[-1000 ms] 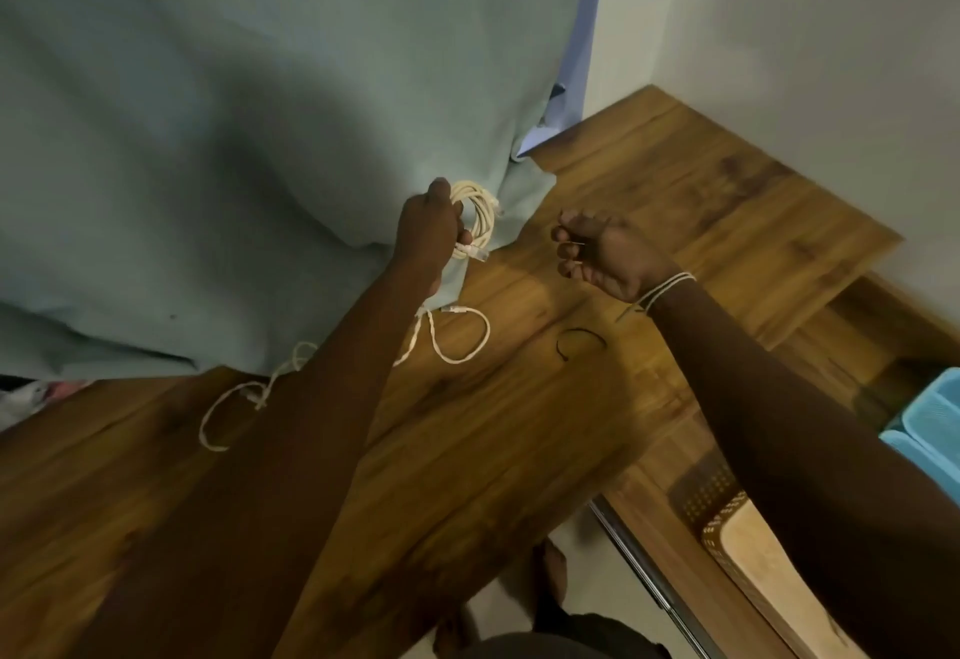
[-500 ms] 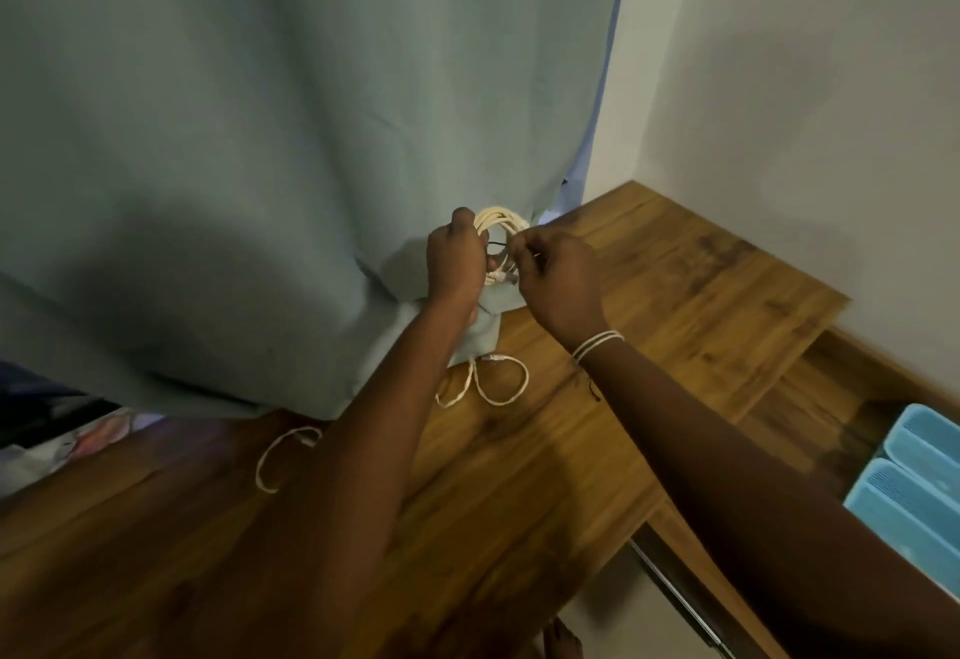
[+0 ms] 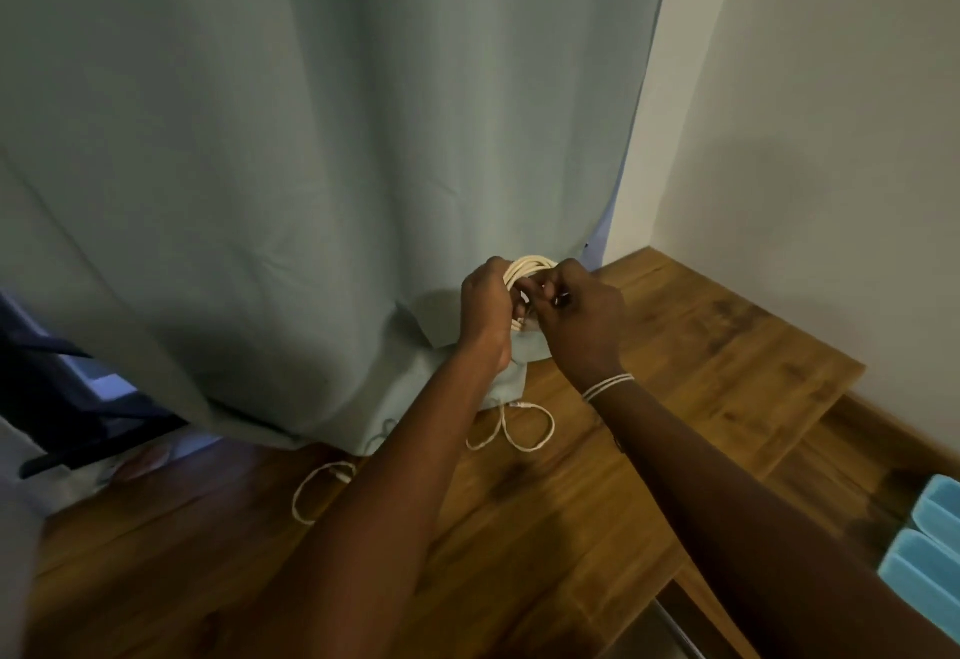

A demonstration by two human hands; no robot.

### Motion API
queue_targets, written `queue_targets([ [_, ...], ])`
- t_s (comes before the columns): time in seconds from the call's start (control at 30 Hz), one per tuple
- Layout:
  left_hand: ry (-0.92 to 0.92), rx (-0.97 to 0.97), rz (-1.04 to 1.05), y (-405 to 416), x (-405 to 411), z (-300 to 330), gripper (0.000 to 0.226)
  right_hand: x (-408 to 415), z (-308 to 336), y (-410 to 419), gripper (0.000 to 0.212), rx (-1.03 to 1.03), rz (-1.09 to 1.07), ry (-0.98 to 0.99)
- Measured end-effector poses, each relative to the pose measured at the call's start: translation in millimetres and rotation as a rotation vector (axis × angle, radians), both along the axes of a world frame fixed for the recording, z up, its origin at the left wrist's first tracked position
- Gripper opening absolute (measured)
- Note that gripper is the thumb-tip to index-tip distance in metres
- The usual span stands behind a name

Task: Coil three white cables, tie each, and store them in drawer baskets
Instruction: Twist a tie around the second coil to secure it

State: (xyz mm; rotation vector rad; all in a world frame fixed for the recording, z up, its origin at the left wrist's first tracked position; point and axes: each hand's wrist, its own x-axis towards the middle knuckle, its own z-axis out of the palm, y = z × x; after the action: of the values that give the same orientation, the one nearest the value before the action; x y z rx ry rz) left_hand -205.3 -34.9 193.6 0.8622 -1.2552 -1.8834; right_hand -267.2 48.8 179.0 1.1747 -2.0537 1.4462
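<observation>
The curtain [image 3: 311,149] hangs just behind both grips, over the bench [image 3: 675,398]. Left hand [image 3: 485,315] grasps the coil [image 3: 530,266]; right hand [image 3: 584,325] pinches a dark tie (barely visible) beside it. Hold loops bunched, wrap snugly.

right hand [image 3: 582,318] joined left hand's [image 3: 485,312] coil [image 3: 530,266]

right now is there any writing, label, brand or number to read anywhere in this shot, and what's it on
None: no readable text anywhere in this view.
The coiled white cable held by the left hand and right hand shows no print.
The curtain, wooden table, blue baskets and wall are plain, with no marks.
</observation>
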Motion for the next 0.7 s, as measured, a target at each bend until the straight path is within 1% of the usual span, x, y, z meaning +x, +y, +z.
queue_targets([
  [0.13,-0.004,0.009,0.035,0.8,-5.3,11.1,0.032,-6.1,6.8,1.2,0.023,-0.053,0.041,0.017],
  [0.23,0.004,0.060,0.020,5.0,-13.1,14.1,0.033,-15.7,10.9,2.8,0.017,-0.006,0.036,0.094],
  [0.3,0.023,0.094,0.009,6.7,-17.8,14.6,0.033,-21.9,17.1,6.7,0.011,0.056,0.020,0.258],
  [0.37,0.036,0.117,0.002,7.0,-21.6,15.0,0.032,-26.6,25.8,11.3,0.016,0.103,0.030,0.511],
  [0.4,0.036,0.116,0.006,7.1,-23.9,15.8,0.032,-28.3,30.8,13.7,0.018,0.117,0.047,0.601],
  [0.43,0.025,0.107,0.017,7.0,-26.0,16.6,0.034,-30.5,34.3,15.5,0.018,0.120,0.072,0.649],
  [0.47,0.006,0.090,0.027,7.3,-27.7,18.3,0.036,-33.9,36.0,16.6,0.015,0.117,0.100,0.652],
  [0.5,-0.017,0.066,0.035,7.7,-29.6,20.8,0.037,-39.2,34.8,17.0,0.011,0.103,0.115,0.622],
  [0.53,-0.047,0.027,0.041,7.2,-30.9,22.4,0.035,-42.8,31.6,17.2,0.008,0.095,0.143,0.529],
  [0.63,-0.178,-0.153,0.085,0.7,-36.8,26.6,0.021,-52.9,24.6,21.5,0.007,0.032,0.272,0.148],
  [0.7,-0.225,-0.253,0.092,0.4,-39.6,28.1,0.018,-57.3,30.8,23.6,0.013,-0.057,0.343,-0.030],
])
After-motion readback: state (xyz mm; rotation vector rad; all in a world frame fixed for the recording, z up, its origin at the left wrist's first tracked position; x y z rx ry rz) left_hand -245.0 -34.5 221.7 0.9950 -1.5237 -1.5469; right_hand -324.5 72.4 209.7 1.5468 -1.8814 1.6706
